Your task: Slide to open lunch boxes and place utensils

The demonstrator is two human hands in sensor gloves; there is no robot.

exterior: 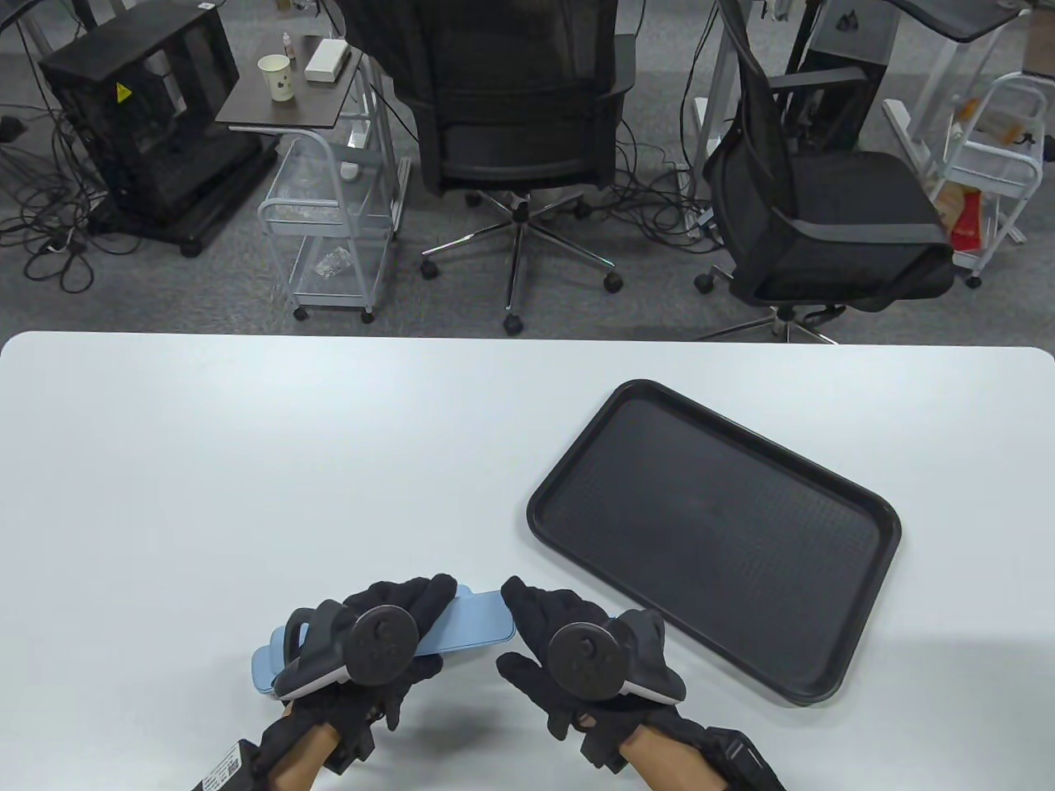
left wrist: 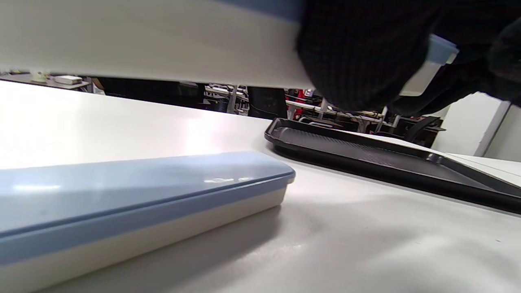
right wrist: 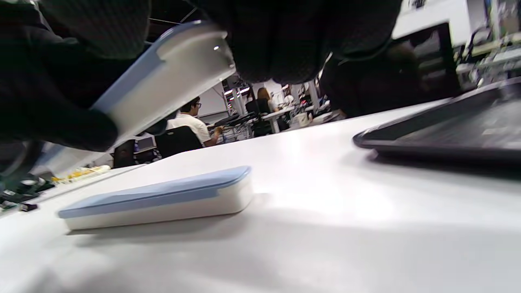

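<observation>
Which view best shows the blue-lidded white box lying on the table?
Right wrist view: the blue-lidded white box shows whole, lid shut. Left wrist view crops its near end; table view mostly hides it under the left hand holding the raised box.

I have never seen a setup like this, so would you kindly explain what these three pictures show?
There is no robot here: a person's two hands in black sensor gloves work at a white table, and the round device on the back of each hand is a tracker. The large picture looks down on the table from above. The other two come from cameras on the left and right wrists, so they sit low and tilted.

The left hand and the right hand hold a slim blue-lidded box lifted off the table. A second box of the same kind lies on the table below it. An empty black tray sits to the right.
</observation>
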